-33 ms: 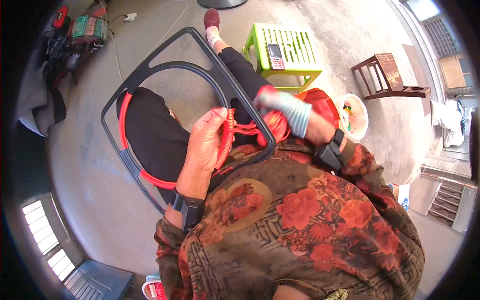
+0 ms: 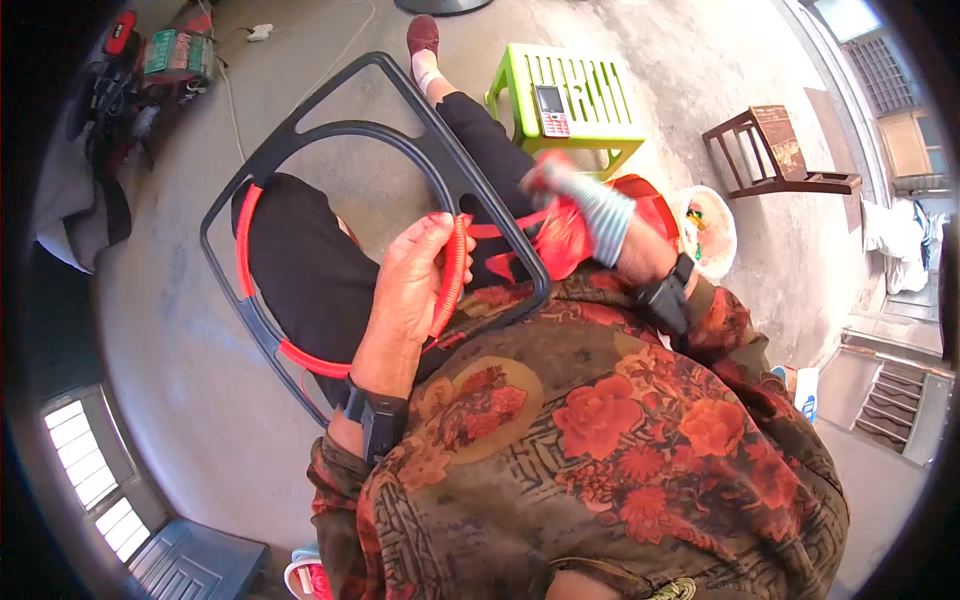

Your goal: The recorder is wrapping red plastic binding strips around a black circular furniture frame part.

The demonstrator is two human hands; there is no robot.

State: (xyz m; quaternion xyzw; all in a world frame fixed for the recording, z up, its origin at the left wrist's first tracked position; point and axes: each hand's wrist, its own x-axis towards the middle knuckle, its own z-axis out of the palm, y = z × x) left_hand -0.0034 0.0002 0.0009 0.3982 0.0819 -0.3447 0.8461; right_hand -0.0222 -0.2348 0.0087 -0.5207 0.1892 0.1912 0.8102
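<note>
A black plastic frame (image 2: 392,75) with a round inner ring lies tilted across my lap. Red cord is wound round parts of that ring, one wound stretch (image 2: 247,238) on its left side. My bare left hand (image 2: 410,275) pinches the ring's right side, thumb on top, where tight coils of red cord (image 2: 455,280) cover it. From there a strand crosses under the frame's right bar to a loose red bundle of cord (image 2: 560,243). My right hand (image 2: 590,200), in a striped glove with red fingers, is smeared by motion but appears closed on the cord beside the bundle.
A green plastic stool (image 2: 600,95) holding a keypad phone (image 2: 551,110) stands ahead. Right of my lap are a red container (image 2: 645,195) and a white tub (image 2: 722,240) with small coloured things. A wooden stool (image 2: 775,150) lies farther right. Cables (image 2: 232,110) run over the floor at far left.
My right hand has moved up and to the right, and the red bundle has shifted and spread with it. The left hand and the frame have hardly moved.
</note>
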